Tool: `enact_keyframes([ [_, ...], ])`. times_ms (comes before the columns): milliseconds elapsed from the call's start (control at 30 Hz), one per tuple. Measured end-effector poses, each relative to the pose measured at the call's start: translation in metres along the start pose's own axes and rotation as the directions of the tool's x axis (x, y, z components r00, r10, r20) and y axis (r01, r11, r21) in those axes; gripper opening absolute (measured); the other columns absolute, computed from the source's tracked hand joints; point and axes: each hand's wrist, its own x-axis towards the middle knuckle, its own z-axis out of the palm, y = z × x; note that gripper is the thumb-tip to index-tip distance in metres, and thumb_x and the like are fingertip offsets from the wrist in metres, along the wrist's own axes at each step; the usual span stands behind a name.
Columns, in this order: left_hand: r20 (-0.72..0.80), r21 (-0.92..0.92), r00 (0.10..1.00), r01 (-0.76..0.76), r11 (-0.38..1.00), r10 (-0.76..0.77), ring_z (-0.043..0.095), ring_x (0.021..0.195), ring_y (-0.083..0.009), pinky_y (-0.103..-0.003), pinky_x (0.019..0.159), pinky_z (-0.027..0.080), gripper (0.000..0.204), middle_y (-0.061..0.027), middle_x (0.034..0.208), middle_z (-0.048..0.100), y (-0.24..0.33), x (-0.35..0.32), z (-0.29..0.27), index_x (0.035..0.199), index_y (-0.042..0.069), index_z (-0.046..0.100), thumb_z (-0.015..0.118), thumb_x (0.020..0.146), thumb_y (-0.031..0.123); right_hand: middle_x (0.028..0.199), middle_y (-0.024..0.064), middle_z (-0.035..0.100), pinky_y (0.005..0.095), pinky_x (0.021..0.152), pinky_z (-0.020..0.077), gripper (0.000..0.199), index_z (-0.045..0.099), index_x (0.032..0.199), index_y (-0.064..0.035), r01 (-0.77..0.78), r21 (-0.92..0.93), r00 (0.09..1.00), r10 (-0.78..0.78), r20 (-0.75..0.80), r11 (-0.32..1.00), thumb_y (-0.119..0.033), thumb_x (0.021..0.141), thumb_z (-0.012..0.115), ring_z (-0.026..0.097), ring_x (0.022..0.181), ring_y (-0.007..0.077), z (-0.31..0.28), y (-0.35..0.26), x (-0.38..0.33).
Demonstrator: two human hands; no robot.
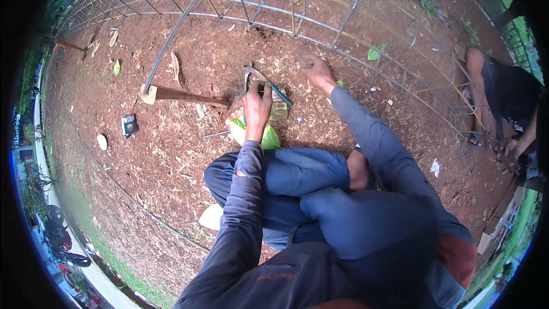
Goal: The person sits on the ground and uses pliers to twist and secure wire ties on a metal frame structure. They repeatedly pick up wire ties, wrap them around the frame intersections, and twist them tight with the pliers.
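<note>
Pincers with teal handles (281,95) lie over the soil in front of me, their handles spread apart and the metal head pointing away. My left hand (257,106) is closed around the left handle. A green leaf (270,137) lies under that wrist. Farther right, my right hand (317,72) is held out near the rebar cage (331,47), its fingers curled in. Whatever it may hold is too small to make out.
A wooden stake (186,96) supports a rebar rod at left. A small dark pack (129,125) lies on the soil. At far right another person (509,97) crouches beside the cage, hands near its bars. Dry leaves and chips litter the ground.
</note>
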Motion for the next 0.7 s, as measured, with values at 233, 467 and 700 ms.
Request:
enact_keyframes([
  [233,0.523,-0.528,0.849,0.251,0.812,0.078,0.062,0.118,-0.0244,-0.034,0.098,0.050,0.062,-0.0174,0.141,0.057,0.028,-0.035,0.049,0.149,-0.001,0.042,0.065,0.100,0.029,0.124,0.0140,0.063,0.0342,0.101,0.0476,0.042,0.058,0.135,0.0002,-0.044,0.685,0.993,0.105,-0.048,0.727,-0.010,0.095,0.066,0.061,0.115,0.0229,-0.012,-0.024,-0.133],
  [467,0.815,-0.514,0.564,0.600,0.613,0.131,0.060,0.115,-0.0174,-0.024,0.085,0.051,0.054,-0.0118,0.129,0.063,0.006,-0.037,0.051,0.145,0.002,0.050,0.068,0.096,0.016,0.114,0.0093,0.067,0.0316,0.096,0.0478,0.021,0.071,0.113,0.0005,0.023,0.436,0.994,0.027,-0.107,0.900,-0.009,0.095,0.065,0.064,0.106,0.0198,-0.005,-0.016,-0.152],
  [700,0.697,-0.400,0.717,0.358,0.844,0.026,0.058,0.125,-0.0265,-0.033,0.107,0.043,0.054,-0.0168,0.132,0.063,0.016,-0.036,0.045,0.144,0.000,0.051,0.063,0.095,0.019,0.117,0.0090,0.067,0.0306,0.093,0.0491,0.026,0.071,0.120,-0.0040,0.104,0.159,0.971,-0.066,-0.229,0.982,-0.018,0.099,0.065,0.062,0.106,0.0183,0.000,-0.030,-0.139],
])
